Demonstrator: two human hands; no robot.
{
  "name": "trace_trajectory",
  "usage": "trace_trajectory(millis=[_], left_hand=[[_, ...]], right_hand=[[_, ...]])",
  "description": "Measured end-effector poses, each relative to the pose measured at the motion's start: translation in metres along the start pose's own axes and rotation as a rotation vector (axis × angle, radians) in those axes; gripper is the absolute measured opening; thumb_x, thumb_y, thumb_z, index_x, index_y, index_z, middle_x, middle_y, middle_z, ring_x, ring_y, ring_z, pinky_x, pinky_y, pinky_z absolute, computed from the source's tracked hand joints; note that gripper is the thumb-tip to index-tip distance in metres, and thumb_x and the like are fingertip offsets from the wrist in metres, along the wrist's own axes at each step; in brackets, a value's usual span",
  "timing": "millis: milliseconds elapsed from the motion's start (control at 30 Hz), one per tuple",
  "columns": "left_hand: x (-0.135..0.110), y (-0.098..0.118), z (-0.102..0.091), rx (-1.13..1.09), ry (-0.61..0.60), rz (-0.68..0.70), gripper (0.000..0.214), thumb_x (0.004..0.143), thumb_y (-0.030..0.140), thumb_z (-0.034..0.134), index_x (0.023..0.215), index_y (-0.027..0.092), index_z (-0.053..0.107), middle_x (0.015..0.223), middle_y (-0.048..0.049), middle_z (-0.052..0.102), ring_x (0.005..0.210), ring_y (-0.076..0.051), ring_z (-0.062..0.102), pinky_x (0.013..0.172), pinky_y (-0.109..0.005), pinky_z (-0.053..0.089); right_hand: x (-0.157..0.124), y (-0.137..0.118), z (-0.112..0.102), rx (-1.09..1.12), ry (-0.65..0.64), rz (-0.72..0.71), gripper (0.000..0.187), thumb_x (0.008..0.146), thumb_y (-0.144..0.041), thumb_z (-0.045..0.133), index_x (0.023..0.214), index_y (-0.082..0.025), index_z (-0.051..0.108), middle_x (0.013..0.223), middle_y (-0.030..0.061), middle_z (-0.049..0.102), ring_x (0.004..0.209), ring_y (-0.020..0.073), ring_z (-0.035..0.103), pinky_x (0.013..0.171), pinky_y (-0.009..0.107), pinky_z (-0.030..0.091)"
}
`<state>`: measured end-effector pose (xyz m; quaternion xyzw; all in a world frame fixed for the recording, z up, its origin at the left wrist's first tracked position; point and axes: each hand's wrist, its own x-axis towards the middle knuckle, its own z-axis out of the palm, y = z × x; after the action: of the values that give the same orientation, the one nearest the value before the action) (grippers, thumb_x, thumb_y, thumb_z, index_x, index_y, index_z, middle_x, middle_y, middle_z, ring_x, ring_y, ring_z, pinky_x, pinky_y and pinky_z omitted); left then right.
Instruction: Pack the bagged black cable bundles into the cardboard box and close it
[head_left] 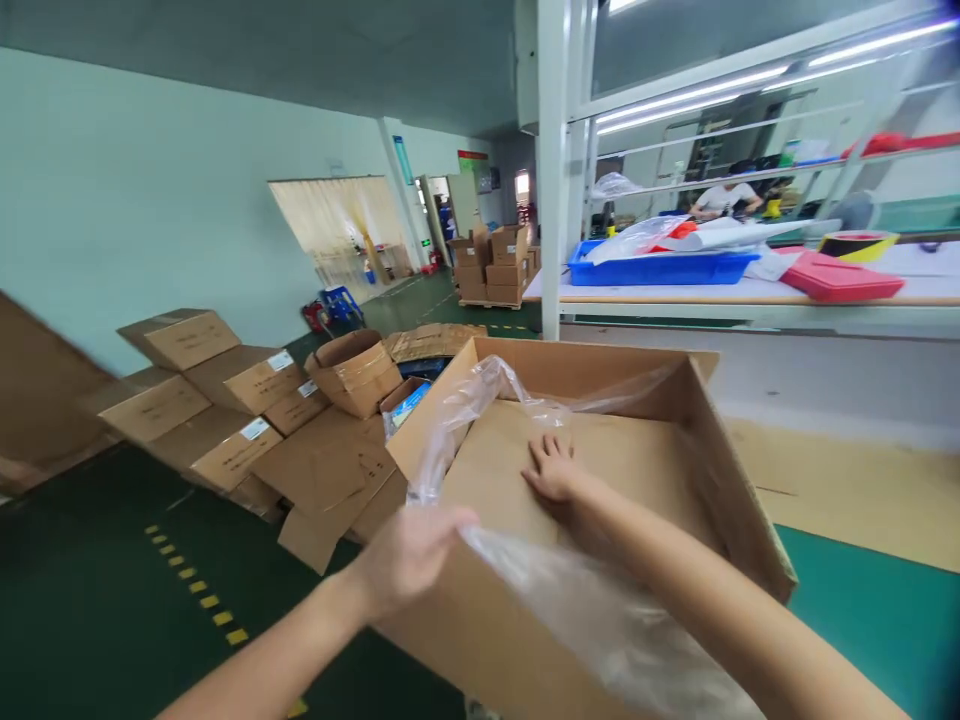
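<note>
A large open cardboard box stands in front of me with a clear plastic liner bag draped over its near and left walls. My left hand, slightly blurred, is closed on the bag's edge at the near left corner. Inside the box lies a flat cardboard sheet. My right hand reaches in and rests on that sheet, fingers spread, holding nothing. More of the bag bunches along the left wall and stretches toward the far side.
Several closed cartons are stacked at the left, beside an open carton. On the right a workbench bears a blue tray and a red case. Behind it sits a person. Boxes on a pallet stand farther back.
</note>
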<state>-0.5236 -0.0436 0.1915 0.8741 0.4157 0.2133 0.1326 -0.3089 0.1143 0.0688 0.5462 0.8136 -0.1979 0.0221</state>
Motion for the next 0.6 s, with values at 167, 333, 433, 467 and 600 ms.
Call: trace_trajectory(millis=[167,333,433,467,600], left_hand=[[0.08,-0.015,-0.021,-0.078,0.209,-0.134,0.024,0.096,0.031,0.039,0.098,0.02,0.061,0.085,-0.0018,0.068,0.082,-0.016,0.063,0.079,-0.027,0.047],[0.119,-0.02,-0.001,-0.469,-0.224,-0.104,0.03,0.095,0.04,0.038,0.085,0.018,0.056,0.074,-0.0015,0.063,0.067,-0.014,0.059,0.066,-0.027,0.046],[0.113,-0.022,0.013,-0.745,-0.373,-0.093,0.031,0.095,0.043,0.04,0.081,0.017,0.052,0.065,0.001,0.054,0.057,-0.011,0.051,0.059,-0.025,0.043],[0.107,-0.024,0.015,-0.83,-0.404,-0.093,0.031,0.094,0.044,0.042,0.08,0.017,0.051,0.061,0.0025,0.048,0.054,-0.01,0.046,0.056,-0.024,0.041],[0.077,-0.039,0.014,-1.174,-0.427,-0.046,0.031,0.091,0.045,0.051,0.08,0.016,0.053,0.062,0.003,0.041,0.054,-0.009,0.037,0.053,-0.022,0.033]], right_hand=[[-0.021,0.006,-0.077,0.036,-0.133,0.007,0.037,0.088,-0.044,0.058,0.11,-0.015,0.064,0.114,0.01,0.065,0.102,0.0218,0.061,0.091,0.042,0.047],[-0.074,0.021,-0.115,0.025,0.064,0.157,0.037,0.098,-0.034,0.036,0.12,-0.013,0.058,0.121,0.013,0.062,0.107,0.0214,0.059,0.09,0.037,0.045],[-0.108,0.027,-0.092,-0.007,-0.008,0.311,0.032,0.087,-0.031,0.052,0.109,-0.012,0.067,0.109,0.0172,0.067,0.099,0.0283,0.064,0.079,0.036,0.048],[-0.117,0.028,-0.08,-0.009,-0.065,0.361,0.029,0.082,-0.031,0.059,0.1,-0.012,0.07,0.101,0.0181,0.07,0.093,0.0303,0.066,0.074,0.036,0.049],[-0.135,0.033,-0.04,0.044,-0.27,0.506,0.022,0.066,-0.032,0.072,0.078,-0.013,0.075,0.078,0.0135,0.072,0.073,0.0279,0.068,0.06,0.032,0.049]])
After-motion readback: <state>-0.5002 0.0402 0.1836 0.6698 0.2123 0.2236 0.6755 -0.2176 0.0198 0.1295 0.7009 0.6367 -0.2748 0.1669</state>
